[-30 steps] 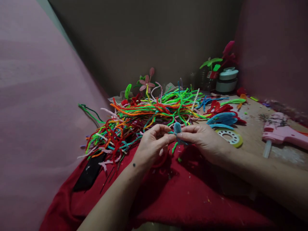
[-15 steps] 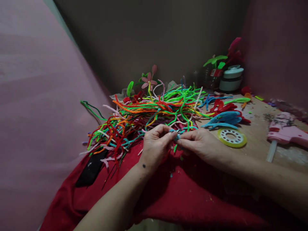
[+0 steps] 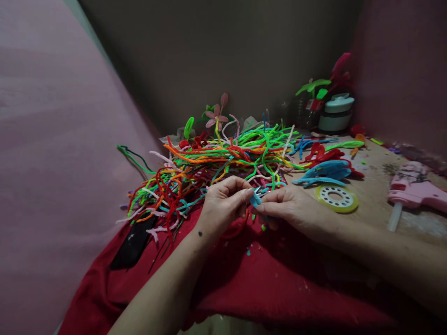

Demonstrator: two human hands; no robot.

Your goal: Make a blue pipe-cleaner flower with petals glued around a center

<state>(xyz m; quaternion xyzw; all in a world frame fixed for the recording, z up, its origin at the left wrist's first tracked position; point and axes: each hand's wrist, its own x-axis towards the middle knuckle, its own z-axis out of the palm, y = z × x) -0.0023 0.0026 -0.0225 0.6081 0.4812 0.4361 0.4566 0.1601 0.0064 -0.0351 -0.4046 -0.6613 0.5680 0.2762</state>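
Between both hands is a short light-blue pipe cleaner piece [image 3: 255, 200], bent or folded on itself. My left hand [image 3: 228, 200] pinches its upper left end between thumb and index finger. From the other side, my right hand [image 3: 288, 204] pinches its lower right end with thumb and fingertips. A small shiny metal edge shows just behind the blue piece; I cannot make out what it is. Right behind the hands lies a large tangled pile of pipe cleaners [image 3: 223, 156] in green, orange, red, pink, white and blue.
Right of my hands lie a yellow tape roll [image 3: 337, 198], blue looped petals [image 3: 324, 173] and a pink glue gun [image 3: 407, 190]. A black phone-like object [image 3: 134, 244] rests on red cloth [image 3: 223, 279] at left. A lidded jar [image 3: 335, 114] and pink flower [image 3: 217, 116] stand behind.
My left hand has shifted slightly left and up, and its wrist has turned a little. More of the light-blue piece shows between the fingertips now. The surroundings look the same.
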